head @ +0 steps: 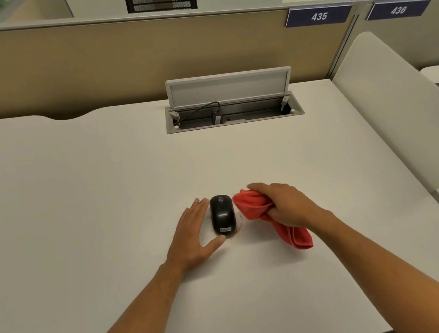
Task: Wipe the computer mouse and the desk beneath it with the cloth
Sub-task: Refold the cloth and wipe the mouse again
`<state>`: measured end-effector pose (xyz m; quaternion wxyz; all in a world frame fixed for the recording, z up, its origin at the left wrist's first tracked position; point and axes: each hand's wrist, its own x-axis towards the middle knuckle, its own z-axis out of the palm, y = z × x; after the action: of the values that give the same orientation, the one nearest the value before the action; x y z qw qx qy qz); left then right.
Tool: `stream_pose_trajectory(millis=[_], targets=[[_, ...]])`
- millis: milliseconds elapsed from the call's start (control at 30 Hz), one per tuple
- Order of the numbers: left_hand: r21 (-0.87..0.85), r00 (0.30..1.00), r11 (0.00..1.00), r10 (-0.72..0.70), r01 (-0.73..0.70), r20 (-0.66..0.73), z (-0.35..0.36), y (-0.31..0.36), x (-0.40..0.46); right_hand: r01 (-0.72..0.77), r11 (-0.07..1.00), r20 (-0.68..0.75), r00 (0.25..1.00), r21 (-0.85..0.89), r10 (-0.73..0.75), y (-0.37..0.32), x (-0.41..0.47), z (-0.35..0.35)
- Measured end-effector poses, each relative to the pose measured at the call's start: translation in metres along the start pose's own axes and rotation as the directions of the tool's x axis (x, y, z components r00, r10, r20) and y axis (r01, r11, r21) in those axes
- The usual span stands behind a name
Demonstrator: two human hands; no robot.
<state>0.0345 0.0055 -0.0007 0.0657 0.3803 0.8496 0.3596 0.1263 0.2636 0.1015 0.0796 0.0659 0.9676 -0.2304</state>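
Left hand [194,236] flat beside mouse [222,214]; right hand [287,203] gripping cloth [257,211].

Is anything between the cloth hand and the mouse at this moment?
Nothing visible. The right hand grips the red cloth just right of the black mouse, bare desk between; the left hand flanks the other side.
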Motion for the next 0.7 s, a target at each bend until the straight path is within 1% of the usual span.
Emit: stream_pose_trajectory(millis=[100, 167, 233, 333, 400, 500, 600, 700], targets=[[0.018, 0.996, 0.998, -0.059, 0.061, -0.069, -0.003, -0.002, -0.002, -0.114, 0.979, -0.06, 0.99, 0.169, 0.125, 0.014, 0.003, -0.003], [0.025, 0.985, 0.991, -0.126, 0.13, -0.115, -0.005, -0.003, 0.0, -0.167, 0.948, -0.095, 0.975, 0.272, 0.199, 0.022, 0.005, -0.007], [0.012, 0.976, 0.984, -0.176, 0.179, -0.129, -0.007, -0.004, 0.003, -0.204, 0.909, -0.113, 0.959, 0.363, 0.26, 0.03, 0.006, -0.011], [0.006, 0.975, 0.982, -0.187, 0.189, -0.12, -0.006, -0.003, 0.005, -0.225, 0.809, -0.12, 0.933, 0.543, 0.34, 0.042, 0.006, -0.015], [0.039, 0.975, 0.982, -0.18, 0.186, -0.129, -0.006, 0.001, 0.008, -0.238, 0.744, -0.118, 0.913, 0.624, 0.391, 0.048, 0.006, -0.014], [0.101, 0.972, 0.976, -0.177, 0.194, -0.156, -0.003, 0.01, 0.015, -0.26, 0.718, -0.158, 0.875, 0.646, 0.459, 0.054, 0.007, -0.009], [0.163, 0.977, 0.967, -0.181, 0.197, -0.11, 0.003, 0.016, 0.022, -0.314, 0.741, -0.211, 0.828, 0.593, 0.52, 0.059, 0.011, -0.004], [0.207, 0.977, 0.955, -0.2, 0.211, -0.075, 0.007, 0.012, 0.023, -0.393, 0.738, -0.204, 0.793, 0.548, 0.574, 0.067, 0.014, 0.002]])
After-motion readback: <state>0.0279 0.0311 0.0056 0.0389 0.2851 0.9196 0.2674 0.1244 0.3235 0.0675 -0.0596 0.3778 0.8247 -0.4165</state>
